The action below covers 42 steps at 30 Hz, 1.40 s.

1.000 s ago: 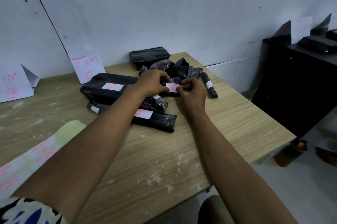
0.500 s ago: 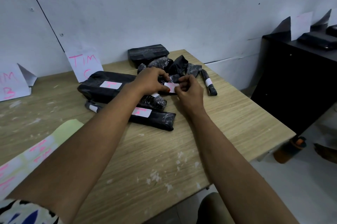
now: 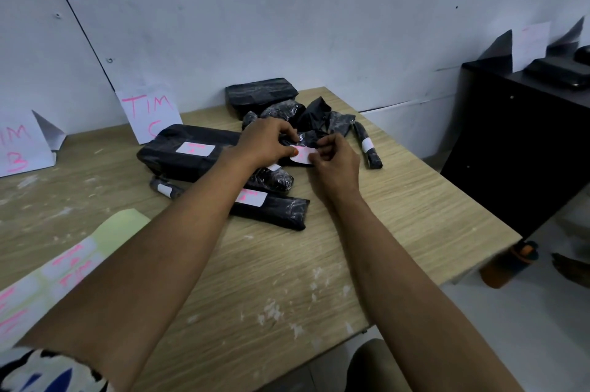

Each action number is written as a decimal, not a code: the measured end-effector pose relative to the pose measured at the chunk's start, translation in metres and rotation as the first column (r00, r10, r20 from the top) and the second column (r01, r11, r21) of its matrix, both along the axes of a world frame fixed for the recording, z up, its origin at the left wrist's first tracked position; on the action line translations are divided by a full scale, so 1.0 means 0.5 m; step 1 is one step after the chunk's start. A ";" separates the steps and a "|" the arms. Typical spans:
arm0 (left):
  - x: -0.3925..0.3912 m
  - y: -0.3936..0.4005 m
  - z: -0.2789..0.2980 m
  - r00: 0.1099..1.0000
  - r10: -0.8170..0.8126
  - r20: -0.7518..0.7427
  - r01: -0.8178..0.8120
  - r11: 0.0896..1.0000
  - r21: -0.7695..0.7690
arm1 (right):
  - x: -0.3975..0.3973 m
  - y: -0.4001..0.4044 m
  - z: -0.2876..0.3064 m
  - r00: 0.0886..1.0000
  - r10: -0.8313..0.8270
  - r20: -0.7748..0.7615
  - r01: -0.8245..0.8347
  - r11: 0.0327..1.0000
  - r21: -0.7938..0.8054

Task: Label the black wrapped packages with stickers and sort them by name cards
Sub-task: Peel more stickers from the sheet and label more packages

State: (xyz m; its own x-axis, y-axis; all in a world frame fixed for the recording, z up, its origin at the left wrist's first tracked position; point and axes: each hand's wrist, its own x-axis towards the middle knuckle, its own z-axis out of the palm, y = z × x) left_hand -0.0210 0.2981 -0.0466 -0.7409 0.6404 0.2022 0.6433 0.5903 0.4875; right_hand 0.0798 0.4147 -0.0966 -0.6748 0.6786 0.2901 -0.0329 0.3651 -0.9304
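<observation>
At your far left a card [image 3: 17, 149] with pink letters stands against the wall, and the sticker sheet [image 3: 64, 267] lies on the table [image 3: 399, 232] by your left forearm, pink writing on its labels. Next along the wall stands the "TIM C" card [image 3: 148, 115], and just in front of it lies a big package [image 3: 188, 152] bearing a label. Nearer you are a thin roll [image 3: 166, 189] with a white band and a long package [image 3: 274, 208] with a pink-marked label, partly under your left arm.

Your left hand [image 3: 266, 144] is curled, thumb and forefinger pinching the left edge of the sticker [image 3: 303, 155]. The sticker sits on a small package [image 3: 308, 139] at the middle of the pile. Your right hand [image 3: 336, 161] pinches the sticker's right edge, fingers curled.

Behind the hands lie a box package [image 3: 260, 94] by the wall and several crumpled ones. Right of your hands a banded roll [image 3: 367, 149] lies alone. Far right, a black cabinet [image 3: 517, 149] carries another card [image 3: 530, 43] and a dark package [image 3: 558, 72].
</observation>
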 end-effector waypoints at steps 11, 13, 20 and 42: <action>0.006 0.003 0.002 1.000 0.021 -0.019 -0.022 0.999 -0.028 | -0.007 0.001 -0.008 0.989 -0.144 0.037 0.142 0.989 0.041; 0.006 0.004 0.003 1.000 0.015 -0.015 -0.015 0.999 -0.029 | -0.010 0.003 -0.012 0.983 -0.177 0.055 0.173 0.982 0.071; 0.004 0.006 0.004 1.000 0.019 0.009 -0.019 1.000 -0.023 | -0.011 0.007 -0.014 0.969 -0.220 0.110 0.214 0.975 0.065; -0.012 0.014 -0.007 1.000 0.012 -0.020 -0.011 1.000 0.026 | -0.006 0.010 -0.006 0.966 -0.229 0.120 0.233 0.972 -0.023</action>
State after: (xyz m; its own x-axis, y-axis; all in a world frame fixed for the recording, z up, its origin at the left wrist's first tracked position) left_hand -0.0267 0.3050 -0.0501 -0.7438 0.6261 0.2340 0.6465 0.5849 0.4899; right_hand 0.0770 0.4197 -0.0996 -0.5261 0.8286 0.1915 0.1569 0.3159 -0.9357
